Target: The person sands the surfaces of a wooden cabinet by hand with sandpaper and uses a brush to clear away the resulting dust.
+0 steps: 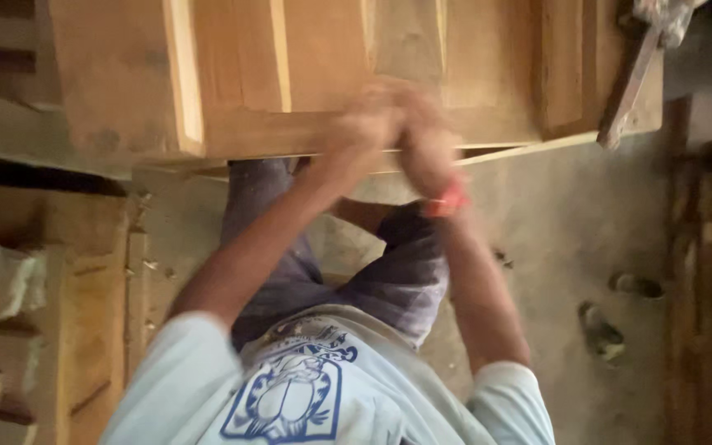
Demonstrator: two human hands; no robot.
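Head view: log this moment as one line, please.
left hand: on wooden panel's near edge, blurred | right hand: beside it, grip unclear | red wristband | hammer: lying on panel, right

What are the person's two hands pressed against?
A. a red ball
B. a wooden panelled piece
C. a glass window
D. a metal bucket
B: the left hand and the right hand, both blurred, sit close together on the lower edge of the wooden panelled piece.

Both hands [397, 132] motion-blurred, grip unreadable, wooden panel [331, 74] cut off by top edge
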